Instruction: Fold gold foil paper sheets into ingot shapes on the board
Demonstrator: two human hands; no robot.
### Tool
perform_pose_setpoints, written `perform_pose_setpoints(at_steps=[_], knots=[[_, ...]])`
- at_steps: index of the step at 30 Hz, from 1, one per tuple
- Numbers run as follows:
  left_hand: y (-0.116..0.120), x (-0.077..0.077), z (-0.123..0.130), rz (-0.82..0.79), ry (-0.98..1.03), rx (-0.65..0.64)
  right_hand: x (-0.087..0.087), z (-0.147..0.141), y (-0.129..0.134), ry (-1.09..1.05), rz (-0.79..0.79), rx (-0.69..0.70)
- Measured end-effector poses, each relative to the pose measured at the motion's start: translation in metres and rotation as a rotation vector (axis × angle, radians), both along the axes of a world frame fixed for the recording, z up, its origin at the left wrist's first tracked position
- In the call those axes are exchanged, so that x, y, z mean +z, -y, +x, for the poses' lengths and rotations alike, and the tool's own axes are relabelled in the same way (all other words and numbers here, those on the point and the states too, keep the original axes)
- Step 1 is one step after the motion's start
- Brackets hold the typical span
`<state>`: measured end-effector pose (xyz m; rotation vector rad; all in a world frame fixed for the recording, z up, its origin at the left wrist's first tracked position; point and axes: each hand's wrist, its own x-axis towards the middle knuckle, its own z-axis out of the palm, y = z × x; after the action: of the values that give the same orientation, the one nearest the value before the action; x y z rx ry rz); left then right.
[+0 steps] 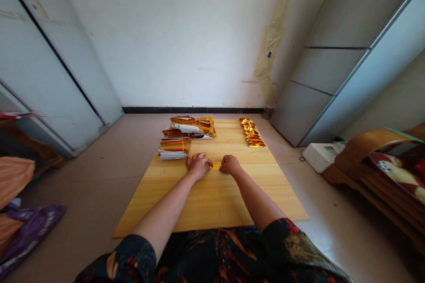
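A small piece of shiny gold foil (216,166) lies between my two hands, low over the wooden tabletop. My left hand (199,167) is closed on its left end, fingertips pressed together. On the other end my right hand (230,165) pinches with bent fingers. Most of the foil's ends are covered by the fingers. Just beyond my left hand is a bundle of flat gold and white sheets (174,148). Behind that bundle more gold and brown foil sheets (189,127) are stacked. Several folded gold foil pieces (251,132) form a row at the far right of the table.
The wooden table (212,205) stands before a white wall (186,40). A grey refrigerator (327,66) is at the right, with a white box (320,158) and a wooden bench (352,172) on the floor near it. At the left are a cabinet (56,57) and a purple bag (36,234).
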<state>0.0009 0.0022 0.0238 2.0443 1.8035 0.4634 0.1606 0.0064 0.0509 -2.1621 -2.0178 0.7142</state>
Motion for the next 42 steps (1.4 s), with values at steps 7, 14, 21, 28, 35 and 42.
perform_pose_setpoints(at_steps=[7,14,21,28,35,42], knots=[[-0.003,-0.006,-0.001,0.03,-0.019,-0.015,-0.005,0.014,-0.001,-0.057,-0.015,-0.028],[-0.003,-0.006,-0.001,0.023,-0.032,-0.006,-0.008,0.023,0.0,-0.101,-0.013,-0.05],[-0.002,-0.004,-0.001,0.012,-0.015,-0.004,-0.009,0.038,0.001,-0.14,-0.029,-0.103],[0.0,-0.002,0.0,0.014,-0.014,0.0,-0.008,0.042,0.003,-0.225,-0.002,-0.125],[0.001,-0.001,0.0,0.011,-0.014,0.002,-0.009,0.014,0.002,-0.384,0.095,-0.027],[-0.001,-0.002,0.001,-0.006,0.013,0.009,-0.012,0.003,0.004,-0.128,0.135,0.025]])
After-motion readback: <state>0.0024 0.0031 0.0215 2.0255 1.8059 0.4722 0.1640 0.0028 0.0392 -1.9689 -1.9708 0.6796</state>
